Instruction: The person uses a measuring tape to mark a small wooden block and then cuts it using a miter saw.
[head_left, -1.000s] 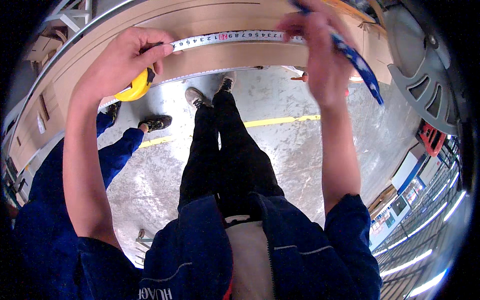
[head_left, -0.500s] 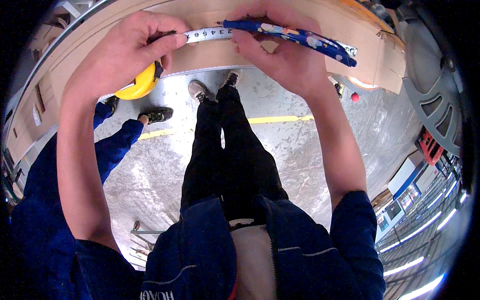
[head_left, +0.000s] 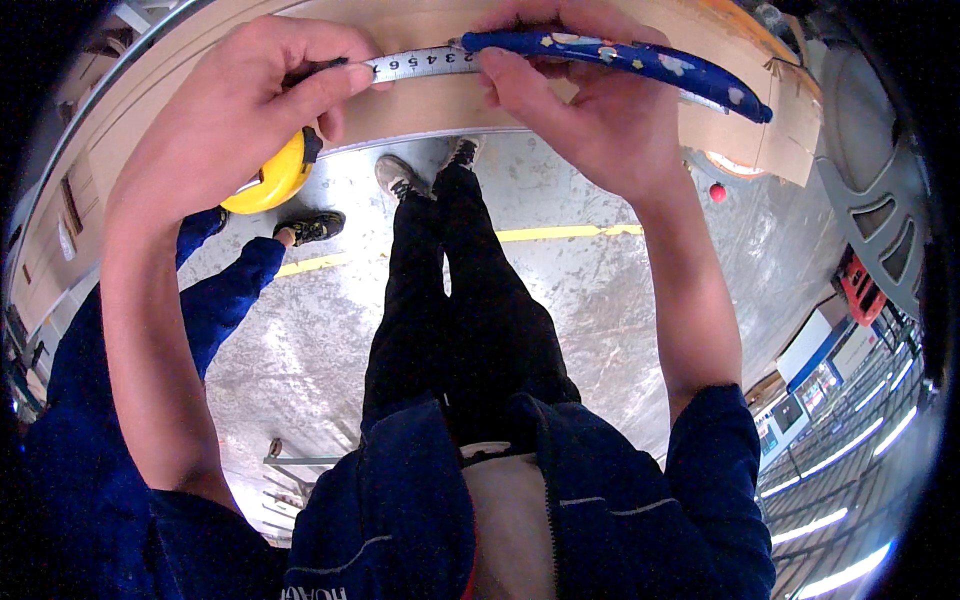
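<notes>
My left hand (head_left: 245,115) is closed on a tape measure, its thumb and fingers pinching the white blade (head_left: 425,63). Below the palm hangs the yellow tape measure case (head_left: 283,178), partly covered by the hand. The blade stretches rightward over a brown cardboard sheet (head_left: 430,113) to my right hand (head_left: 610,125). That hand grips a blue pen (head_left: 640,62) with a pale pattern, its tip pointing left beside the blade's upper edge. My right thumb lies at the blade, and the far end of the blade is partly hidden by the hand. Whether the tip touches the cardboard, I cannot tell.
Another person's blue-clad leg and dark shoe (head_left: 312,227) are close by on the left. A grey slotted metal part (head_left: 880,225) stands at the right, above a red object (head_left: 860,287). A small red ball (head_left: 717,192) and a yellow line (head_left: 560,233) are on the concrete floor.
My right hand has shifted a little to the right with the pen, which now lies flatter. The left hand and the tape measure case have moved slightly left and down.
</notes>
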